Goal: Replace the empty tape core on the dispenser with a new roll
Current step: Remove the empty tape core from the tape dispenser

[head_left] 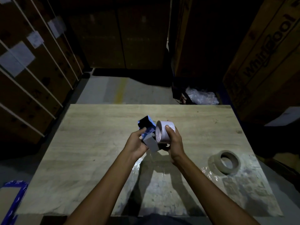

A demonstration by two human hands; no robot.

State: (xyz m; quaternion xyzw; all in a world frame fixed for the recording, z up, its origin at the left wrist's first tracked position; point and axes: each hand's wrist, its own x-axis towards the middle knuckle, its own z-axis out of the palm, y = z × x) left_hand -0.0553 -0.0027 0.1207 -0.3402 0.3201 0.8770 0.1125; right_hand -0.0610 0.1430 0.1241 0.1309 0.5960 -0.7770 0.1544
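Note:
Above the middle of the wooden table (90,143), my left hand (138,142) grips a blue and grey tape dispenser (148,133) by its handle. My right hand (174,142) holds a new white tape roll (162,129) on edge, pressed against the dispenser's right side. Whether the roll sits on the dispenser's hub is hidden by my fingers. A brown empty tape core (227,162) lies on the table to the right, apart from both hands.
Crinkled clear plastic film (243,179) covers the table's near right part. Tall cardboard boxes (266,51) stand to the right, strapped cartons (32,75) to the left. A bag of clear plastic (201,95) lies on the floor beyond the table.

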